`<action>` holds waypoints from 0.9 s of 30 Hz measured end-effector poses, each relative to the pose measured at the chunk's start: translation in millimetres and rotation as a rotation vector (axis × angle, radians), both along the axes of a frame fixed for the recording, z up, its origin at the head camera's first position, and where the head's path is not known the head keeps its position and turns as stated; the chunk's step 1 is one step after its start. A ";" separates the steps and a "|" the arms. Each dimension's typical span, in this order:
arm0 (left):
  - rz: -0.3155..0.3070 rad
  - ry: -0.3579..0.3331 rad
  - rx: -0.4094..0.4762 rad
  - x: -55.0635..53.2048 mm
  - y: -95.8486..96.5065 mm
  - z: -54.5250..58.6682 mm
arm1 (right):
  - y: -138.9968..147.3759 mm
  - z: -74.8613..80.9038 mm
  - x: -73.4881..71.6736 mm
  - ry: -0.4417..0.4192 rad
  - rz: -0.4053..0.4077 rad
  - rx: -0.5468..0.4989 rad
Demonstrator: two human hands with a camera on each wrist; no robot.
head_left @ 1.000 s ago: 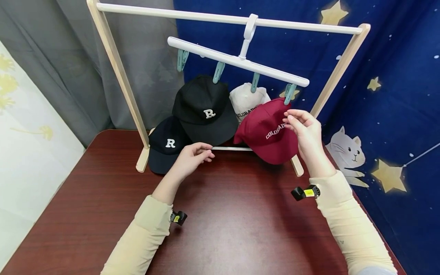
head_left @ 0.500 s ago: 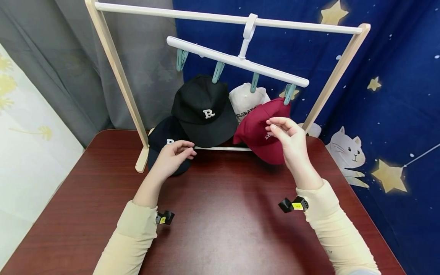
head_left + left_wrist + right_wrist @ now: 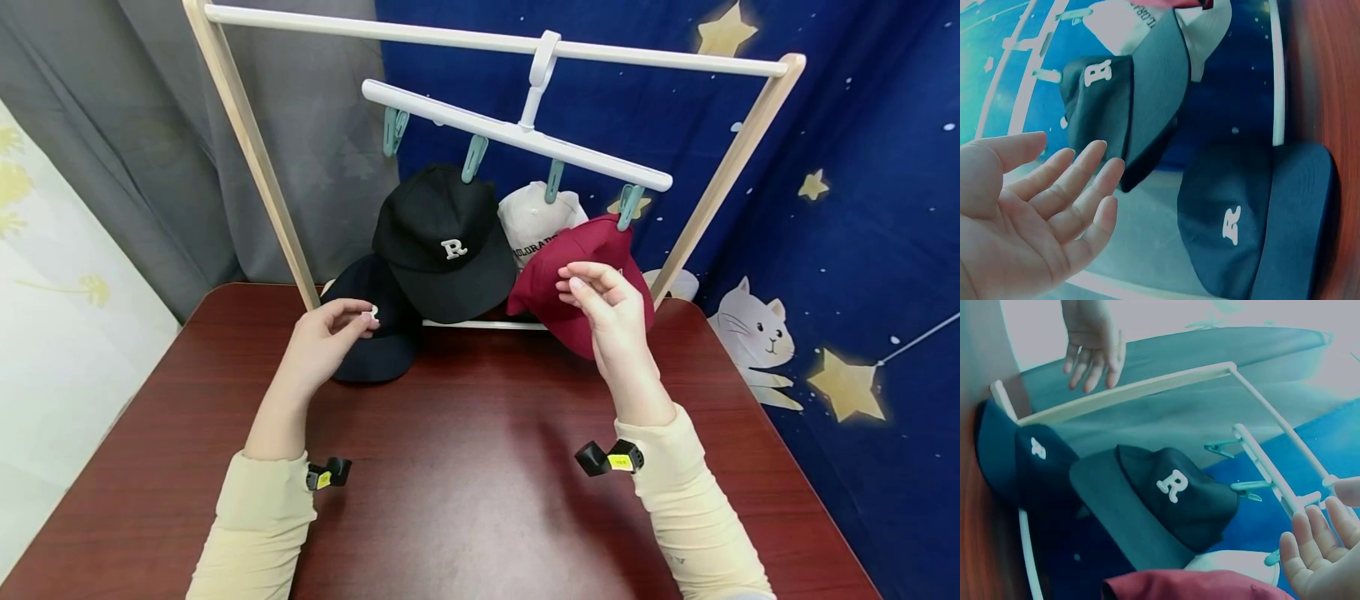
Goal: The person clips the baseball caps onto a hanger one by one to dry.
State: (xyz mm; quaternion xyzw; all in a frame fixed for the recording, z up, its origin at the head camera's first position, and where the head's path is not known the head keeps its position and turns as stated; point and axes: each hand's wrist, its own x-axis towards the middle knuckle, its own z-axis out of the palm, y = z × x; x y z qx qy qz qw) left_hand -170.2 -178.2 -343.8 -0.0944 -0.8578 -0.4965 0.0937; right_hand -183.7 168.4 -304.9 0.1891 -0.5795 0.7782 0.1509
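Observation:
In the head view my left hand (image 3: 318,346) is held in front of a navy cap (image 3: 378,354) with a white R, overlapping its left side. The left wrist view shows that palm with loosely spread fingers and nothing in them, apart from the cap (image 3: 1229,187). My right hand (image 3: 611,317) hovers before a maroon cap (image 3: 543,287) and covers its lettering; its relaxed fingers hold nothing. A larger black cap (image 3: 442,242) with an R and a white cap (image 3: 542,218) hang beneath the hanger (image 3: 495,129). The navy cap sits low by the rack's left post.
The tilted white hanger hooks over the top bar of a wooden rack (image 3: 360,29). Its leftmost green clip (image 3: 393,131) hangs without a cap. A low crossbar (image 3: 487,325) runs behind the caps. The brown table (image 3: 465,467) extends toward me, with curtains (image 3: 300,167) behind.
Both hands have moved left and slightly toward me. My left hand has passed across the navy cap to its left side, and my right hand has shifted over the maroon cap. The caps stay put.

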 end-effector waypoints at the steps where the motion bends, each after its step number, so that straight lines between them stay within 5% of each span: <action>1: 0.009 -0.001 -0.002 0.5 -2.1 -0.1 | -2.3 -1.1 0.2 -0.007 0.005 -0.008; 18: 0.225 0.009 -0.058 12.9 -34.9 -4.4 | -46.9 -29.4 4.6 -0.133 0.021 0.009; 27: 0.242 -0.055 -0.010 11.7 -47.9 -13.4 | -73.3 -56.1 1.7 -0.236 0.028 0.007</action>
